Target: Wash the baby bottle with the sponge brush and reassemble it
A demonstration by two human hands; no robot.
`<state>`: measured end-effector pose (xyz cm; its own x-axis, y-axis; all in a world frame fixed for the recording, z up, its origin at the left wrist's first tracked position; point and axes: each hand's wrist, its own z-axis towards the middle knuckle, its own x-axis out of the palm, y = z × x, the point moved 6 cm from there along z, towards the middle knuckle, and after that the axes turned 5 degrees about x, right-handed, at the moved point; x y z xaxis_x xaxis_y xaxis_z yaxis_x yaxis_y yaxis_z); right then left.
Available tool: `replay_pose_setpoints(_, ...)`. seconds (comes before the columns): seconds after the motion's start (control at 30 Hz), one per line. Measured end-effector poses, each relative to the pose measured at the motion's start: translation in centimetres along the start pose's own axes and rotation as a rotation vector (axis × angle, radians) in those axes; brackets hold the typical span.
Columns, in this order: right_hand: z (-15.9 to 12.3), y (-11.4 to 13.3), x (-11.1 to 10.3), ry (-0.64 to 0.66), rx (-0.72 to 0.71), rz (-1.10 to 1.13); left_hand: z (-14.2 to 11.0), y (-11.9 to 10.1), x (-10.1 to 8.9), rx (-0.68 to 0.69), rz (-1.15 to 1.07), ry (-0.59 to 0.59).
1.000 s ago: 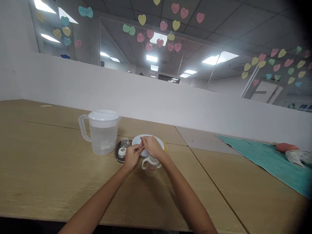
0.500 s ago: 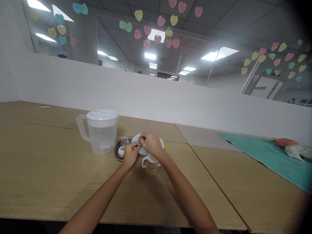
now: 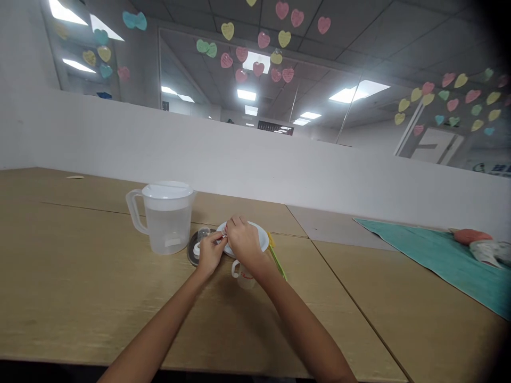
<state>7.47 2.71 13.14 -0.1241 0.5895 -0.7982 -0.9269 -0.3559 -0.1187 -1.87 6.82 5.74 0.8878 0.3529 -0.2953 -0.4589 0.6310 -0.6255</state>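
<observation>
"How are the hands set?"

"Together, mid-frame: the left hand (image 3: 210, 254) and right hand (image 3: 243, 239) pinch a small pale piece (image 3: 224, 232) between their fingertips. Its shape is too tiny to tell."

"What could go wrong?"

"A loose pinch might drop it onto the white plate (image 3: 262, 237) behind, or the dark tray (image 3: 190, 256) left of that, among the clear cap (image 3: 203, 233) and white ring (image 3: 196, 249)."

"And nearer the forearm?"

"The handled cup (image 3: 245, 278), partly hidden below the right wrist, could tip if that wrist sank. The green stick (image 3: 279, 263) right of it could get nudged."

"The pitcher (image 3: 170, 230), left of centre?"

"Well apart from the right arm; a careless leftward sweep could jolt its water."
</observation>
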Motion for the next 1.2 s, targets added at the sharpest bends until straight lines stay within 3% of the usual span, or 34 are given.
replay_pose_setpoints(0.27, 0.0, -0.5, -1.8, -0.090, 0.075, 0.116, 0.0, -0.1, 0.5, 0.070, 0.022, 0.053)
replay_pose_setpoints(0.4, 0.0, -1.3, -2.0, -0.014, 0.115, 0.276, 0.0, 0.1, 0.8, 0.090, 0.041, 0.058)
replay_pose_setpoints(0.53, -0.1, -1.6, -0.9, 0.091, 0.077, 0.361, 0.0, 0.5, 0.9, 0.076, 0.024, 0.055)
replay_pose_setpoints(0.67, 0.2, -1.7, 0.1, 0.112, 0.066, 0.422, 0.0, 0.7, 1.0, 0.086, 0.016, 0.065)
replay_pose_setpoints(0.97, 0.6, -4.6, -3.2, -0.214, 0.154, 0.701, 0.4, 0.1, 1.3, 0.121, -0.096, 0.006)
replay_pose_setpoints(1.2, 0.1, -5.4, -5.5, -0.365, 0.142, 0.764, 0.3, -0.3, 1.3, 0.132, -0.097, 0.025)
